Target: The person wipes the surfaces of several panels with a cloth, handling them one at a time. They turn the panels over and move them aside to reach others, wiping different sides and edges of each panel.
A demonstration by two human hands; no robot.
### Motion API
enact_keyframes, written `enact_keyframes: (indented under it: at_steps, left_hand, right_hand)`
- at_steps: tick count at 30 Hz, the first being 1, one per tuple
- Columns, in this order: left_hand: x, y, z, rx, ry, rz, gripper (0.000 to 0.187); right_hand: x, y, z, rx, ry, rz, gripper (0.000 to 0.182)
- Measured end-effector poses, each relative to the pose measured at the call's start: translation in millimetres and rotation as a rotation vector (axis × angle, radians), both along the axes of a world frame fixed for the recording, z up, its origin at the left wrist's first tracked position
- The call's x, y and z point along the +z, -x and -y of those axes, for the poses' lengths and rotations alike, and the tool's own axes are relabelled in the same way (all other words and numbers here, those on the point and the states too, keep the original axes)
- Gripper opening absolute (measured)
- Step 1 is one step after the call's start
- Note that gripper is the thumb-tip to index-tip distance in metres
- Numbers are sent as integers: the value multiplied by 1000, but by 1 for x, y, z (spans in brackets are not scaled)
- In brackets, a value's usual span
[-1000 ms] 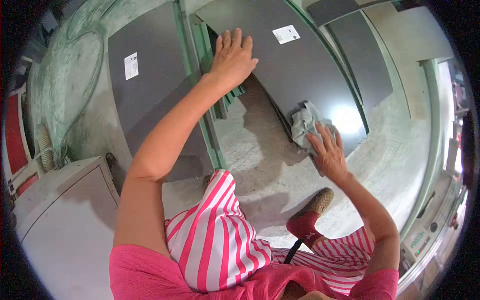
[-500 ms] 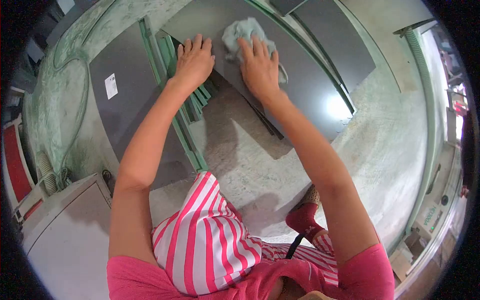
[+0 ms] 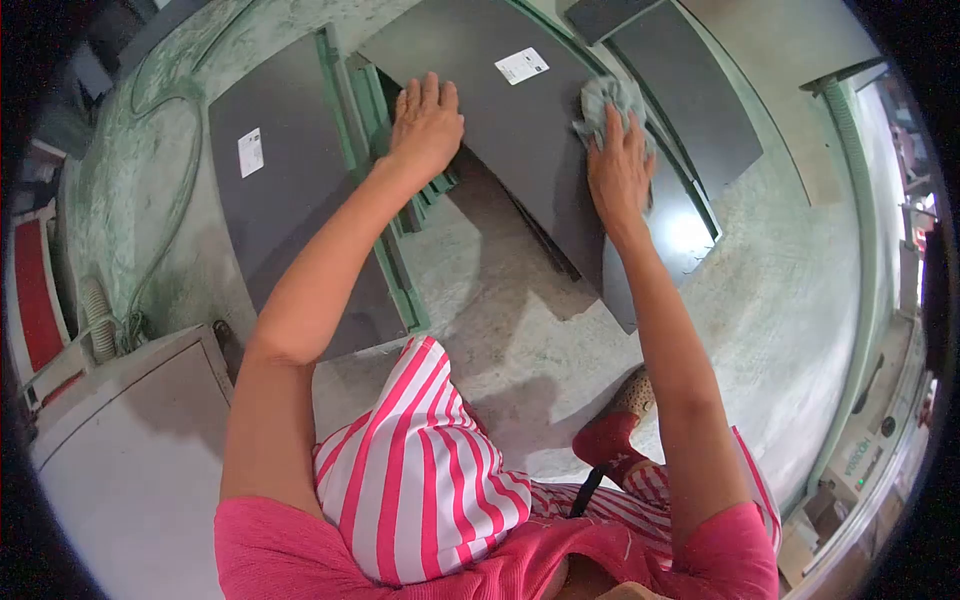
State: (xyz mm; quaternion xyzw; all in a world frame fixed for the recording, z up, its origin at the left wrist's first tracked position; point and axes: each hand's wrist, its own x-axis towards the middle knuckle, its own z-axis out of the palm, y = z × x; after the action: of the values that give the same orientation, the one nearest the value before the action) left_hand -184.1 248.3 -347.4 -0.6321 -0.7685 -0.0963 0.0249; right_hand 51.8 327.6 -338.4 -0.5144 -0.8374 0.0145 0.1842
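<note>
A dark grey panel (image 3: 540,130) with a white label (image 3: 521,66) lies in front of me, tilted across green rails. My right hand (image 3: 622,175) presses a pale grey-green cloth (image 3: 612,98) onto the panel's right side, fingers stretched over it. At the panel's left edge rests my left hand (image 3: 428,125), its fingers spread and holding nothing that I can see. Beneath that hand, several green rails (image 3: 412,212) stick out. To the left lies a second dark grey panel (image 3: 290,200), also labelled, with a green rail (image 3: 345,110) along it.
Another dark panel (image 3: 690,100) lies at the upper right, by a beige board (image 3: 770,90). A white cabinet (image 3: 130,440) stands at lower left, near a hose (image 3: 185,200) on the concrete floor (image 3: 480,320). My striped knee (image 3: 420,460) is close below.
My right hand has slid the cloth rightward over the panel, and the white label there has come into sight. My left hand stays at the panel's left edge. The whole view has shifted slightly.
</note>
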Motion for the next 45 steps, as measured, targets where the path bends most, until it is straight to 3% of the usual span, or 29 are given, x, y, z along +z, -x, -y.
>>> enact_keyframes:
  at_steps: [4,8,13,16,19,21,23,26,27,29,31,33,34,36,39,45]
  left_hand:
    - [-2,-1,10,-33,7,24,46]
    - [11,5,18,5,111,85,46]
    - [3,22,22,65,132,48,48]
    - [6,19,24,64,161,66,49]
    - [21,10,25,49,202,169,54]
    - [35,0,25,37,224,250,60]
    - [46,-18,26,-93,17,553,74]
    - [55,-38,17,-257,-22,561,85]
    - [54,-39,14,-257,-21,560,85]
    - [43,-40,6,-315,4,563,85]
    - [16,-41,2,-350,-1,535,84]
    - [3,-47,5,-467,-69,356,82]
    - [1,-53,5,-533,-133,331,74]
    - [9,-63,4,-543,-105,280,70]
    - [8,-56,-7,-524,-149,200,56]
    - [-9,48,-46,4,-298,58,50]
  right_hand:
    - [-11,81,-30,50,-95,-28,54]
    - [-7,122,4,249,-88,-31,53]
    - [7,74,76,398,38,43,57]
    - [16,25,87,378,121,92,59]
    - [16,4,75,210,136,104,59]
    - [11,15,53,0,109,-6,57]
    - [8,34,40,-16,98,-34,54]
    - [9,56,31,340,305,-490,56]
    - [12,55,31,340,306,-491,56]
    - [21,41,30,296,725,-733,53]
    - [31,13,32,261,593,-640,48]
    - [15,-18,31,21,209,-441,44]
    - [6,-28,34,13,210,-443,44]
    - [-5,-38,39,-99,-29,62,41]
    - [-11,-32,41,-118,-14,150,42]
    - [-10,-27,40,-135,-19,144,41]
